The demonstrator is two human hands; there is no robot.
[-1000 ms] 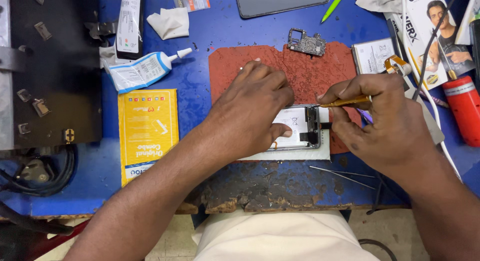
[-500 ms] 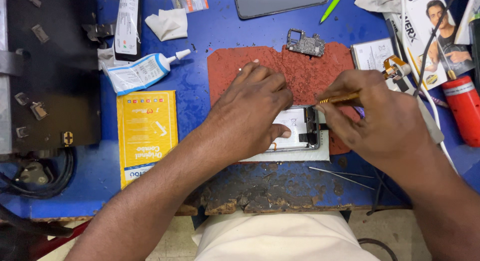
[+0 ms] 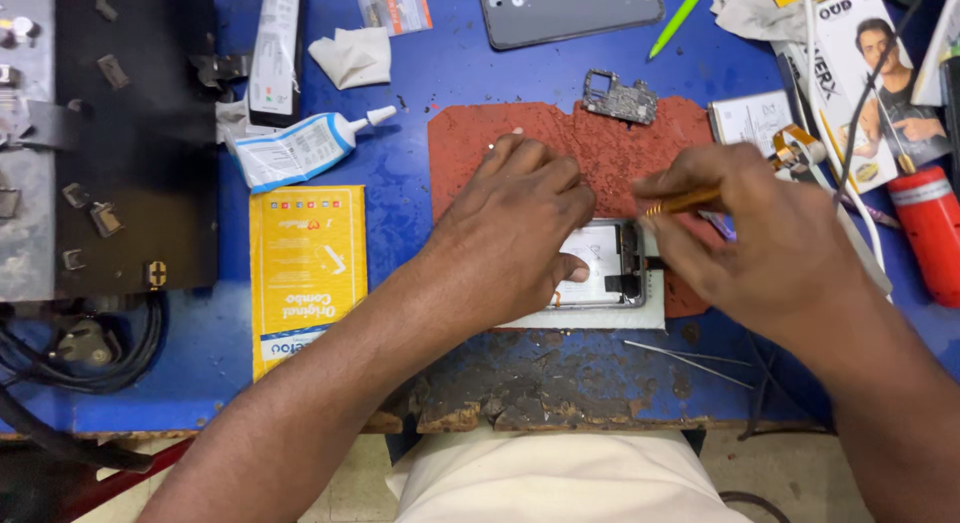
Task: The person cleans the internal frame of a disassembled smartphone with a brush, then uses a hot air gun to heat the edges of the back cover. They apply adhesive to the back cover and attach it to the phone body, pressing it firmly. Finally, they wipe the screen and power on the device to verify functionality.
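An opened phone frame [image 3: 605, 268] lies on a white pad [image 3: 650, 313] at the front of a worn red mat [image 3: 470, 148]. My left hand [image 3: 515, 223] presses down on the phone's left half and covers most of it. My right hand [image 3: 770, 233] grips a thin yellow-handled tool [image 3: 685, 203], whose tip points at the phone's upper right edge. A small circuit board [image 3: 620, 98] rests on the mat's far edge.
A glue tube [image 3: 300, 148] and a yellow packet [image 3: 305, 268] lie left on the blue bench [image 3: 400, 213]. A grey phone back cover [image 3: 570, 11] sits at the top, a red canister [image 3: 925, 233] at right, tweezers [image 3: 690, 358] near the chipped front edge, a black machine [image 3: 120, 133] far left.
My right hand and the yellow tool have shifted slightly up and left along the phone's right edge. My left hand has stayed pressed on the phone.
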